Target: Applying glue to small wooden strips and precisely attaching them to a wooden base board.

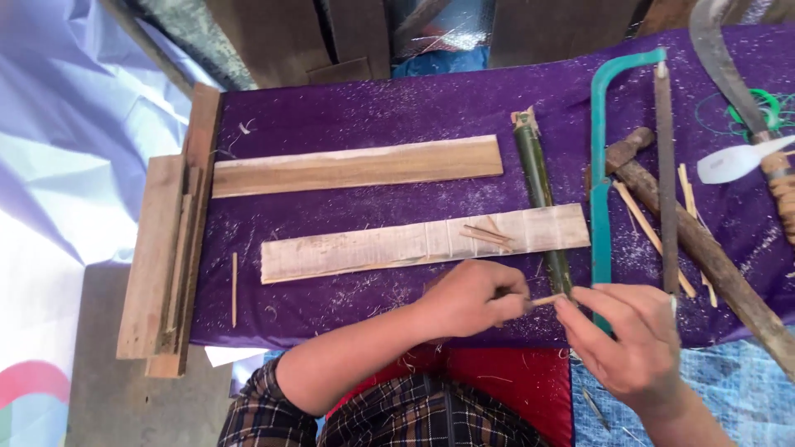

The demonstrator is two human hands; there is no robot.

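Hands met at the near edge of the purple cloth (pixel 373 108), and we logged them as working one small piece between them. Our left hand (pixel 468 298) was closed around something dark, likely a blade or tool handle (too hidden in the fist to tell which), while our right hand (pixel 633 339) pinched the far end of a thin bamboo sliver (pixel 546 300) between thumb and forefinger. The sliver lay nearly level, bridging the two hands, just in front of the lower end of the green bamboo stalk (pixel 538 182). That stalk ran away from us, passing under the near wooden plank (pixel 373 247), on which a few cut splints (pixel 487 235) rested. A second, longer plank (pixel 356 165) lay farther back. Right of the stalk stood the teal hacksaw frame (pixel 599 165), then a long file (pixel 665 182), a rough wooden stick (pixel 704 248) and loose strips; a curved blade (pixel 725 62) and a white plastic spoon (pixel 733 161) sat at the far right. We judged the step in hand to be trimming or shaving the sliver. The next move, as we read it, called for a steady pinch on the right and a short, controlled stroke from the left, kept clear of the fingertips.
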